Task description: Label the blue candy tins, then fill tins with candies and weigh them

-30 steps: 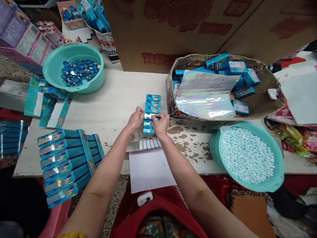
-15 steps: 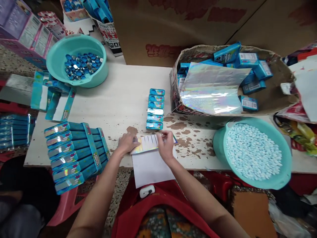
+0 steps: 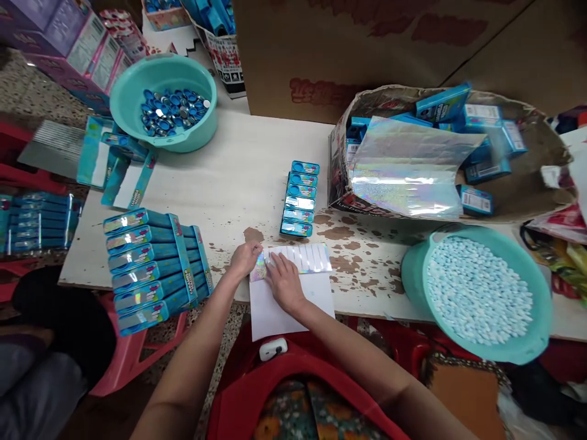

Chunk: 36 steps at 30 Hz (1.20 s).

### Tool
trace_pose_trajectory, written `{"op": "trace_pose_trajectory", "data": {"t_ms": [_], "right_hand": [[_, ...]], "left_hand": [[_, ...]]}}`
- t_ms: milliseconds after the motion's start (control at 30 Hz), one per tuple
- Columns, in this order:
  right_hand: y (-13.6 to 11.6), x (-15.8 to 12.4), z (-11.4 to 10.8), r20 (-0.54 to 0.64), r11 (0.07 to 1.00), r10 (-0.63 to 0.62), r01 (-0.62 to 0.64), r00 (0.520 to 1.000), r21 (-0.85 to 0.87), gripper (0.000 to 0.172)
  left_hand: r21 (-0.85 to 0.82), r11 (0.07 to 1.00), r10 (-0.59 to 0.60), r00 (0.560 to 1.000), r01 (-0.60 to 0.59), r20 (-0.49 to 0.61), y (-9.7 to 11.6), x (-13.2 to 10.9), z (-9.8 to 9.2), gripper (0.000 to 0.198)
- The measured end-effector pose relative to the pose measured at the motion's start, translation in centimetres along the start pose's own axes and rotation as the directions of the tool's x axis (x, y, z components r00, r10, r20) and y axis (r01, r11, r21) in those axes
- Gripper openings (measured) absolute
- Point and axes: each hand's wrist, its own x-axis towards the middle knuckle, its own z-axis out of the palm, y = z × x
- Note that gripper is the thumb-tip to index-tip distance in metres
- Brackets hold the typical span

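Note:
A shiny holographic sheet (image 3: 314, 258) with a row of pale strips lies across the top of a white paper sheet (image 3: 316, 305) at the table's front edge. My left hand (image 3: 245, 260) is closed at the holographic sheet's upper left corner, thumb and fingers pinched there. Flat on the left part of the same sheet rests my right hand (image 3: 287, 284), its fingers stretched out. Just beyond them stands a column of several small blue tins (image 3: 300, 203), one with a whitish label.
Stacked blue boxes (image 3: 158, 269) stand at the left front. A turquoise basin (image 3: 208, 131) holds blue and silver caps; a turquoise bucket (image 3: 415, 269) at right holds pale blue pellets. Behind it, a cut carton (image 3: 339, 165) contains blue boxes and a holographic sheet. A person's dark-clothed leg (image 3: 64, 324) shows lower left.
My right hand has moved left and flattened onto the holographic sheet, which now lies flatter and straighter on the paper. The whole view has shifted slightly.

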Motion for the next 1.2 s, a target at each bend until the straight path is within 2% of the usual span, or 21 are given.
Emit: {"op": "trace_pose_trajectory", "data": {"t_ms": [100,167,233,267,333,433,500,567,633,700,800,900,967,1033,1133,1200], "right_hand": [[-0.3,-0.6,-3.1,-0.029,0.987,0.005,0.0,1.0,0.16,0.006],[-0.5,0.2,-5.8,-0.057,0.946,0.101,-0.078,0.993,0.313,0.01],[-0.6,1.5,-8.2,-0.068,0.874,0.22,-0.166,0.973,0.457,0.012],[-0.6,2.1,-9.2,-0.064,0.837,0.263,-0.195,0.963,0.511,0.013],[-0.5,3.1,-10.4,-0.058,0.783,0.316,-0.225,0.947,0.58,0.015],[0.1,4.4,-10.9,-0.041,0.723,0.377,-0.266,0.925,0.637,0.019],[1.1,5.5,-10.8,-0.07,0.726,0.419,-0.287,0.905,0.625,0.021],[2.5,7.3,-10.8,-0.174,0.752,0.476,-0.296,0.862,0.589,0.021],[4.4,9.4,-11.1,-0.283,0.763,0.538,-0.315,0.794,0.565,0.021],[6.0,11.5,-11.9,-0.325,0.755,0.576,-0.335,0.75,0.563,0.022],[6.9,13.3,-13.2,-0.33,0.75,0.548,-0.277,0.769,0.601,0.026],[6.1,13.6,-13.8,-0.231,0.63,0.529,-0.195,0.816,0.752,0.038],[5.3,13.5,-13.8,-0.086,0.498,0.541,-0.236,0.836,0.834,0.049],[4.6,13.5,-13.6,0.058,0.396,0.553,-0.323,0.831,0.859,0.057],[4.2,14.0,-13.0,0.197,0.31,0.558,-0.422,0.806,0.852,0.056],[4.2,14.3,-12.5,0.221,0.288,0.533,-0.421,0.816,0.86,0.049]], "left_hand": [[0.083,0.996,-0.036,0.999,0.039,-0.039,0.0,0.0,-0.1,0.024],[0.102,0.995,0.014,0.99,0.001,-0.137,0.6,-0.5,-0.7,0.023],[-0.019,0.995,0.092,0.964,-0.1,-0.25,1.7,-1.4,-1.7,0.027],[-0.122,0.978,0.135,0.956,-0.171,-0.262,2.4,-1.9,-2.3,0.031],[-0.324,0.905,0.236,0.959,-0.275,-0.155,4.0,-2.9,-3.5,0.038],[-0.446,0.86,0.316,0.945,-0.247,0.085,6.2,-3.3,-4.7,0.031],[-0.423,0.878,0.289,0.952,-0.223,0.098,7.2,-2.3,-5.3,0.027],[-0.354,0.898,0.285,0.958,-0.263,0.013,8.1,-0.3,-6.0,0.028],[-0.27,0.907,0.304,0.946,-0.322,-0.109,8.9,2.4,-7.1,0.029],[-0.24,0.897,0.336,0.925,-0.371,-0.176,9.7,4.9,-8.4,0.026],[-0.322,0.847,0.398,0.906,-0.424,-0.144,10.7,6.8,-10.2,0.019],[-0.442,0.769,0.444,0.884,-0.461,-0.148,11.6,6.2,-11.2,0.017],[-0.49,0.737,0.451,0.879,-0.466,-0.157,12.0,5.1,-11.3,0.016],[-0.511,0.731,0.447,0.883,-0.452,-0.141,12.3,4.3,-11.1,0.015],[-0.529,0.729,0.442,0.889,-0.435,-0.121,12.3,4.0,-10.9,0.015],[-0.544,0.72,0.444,0.888,-0.431,-0.117,12.1,4.3,-10.7,0.016]]}}
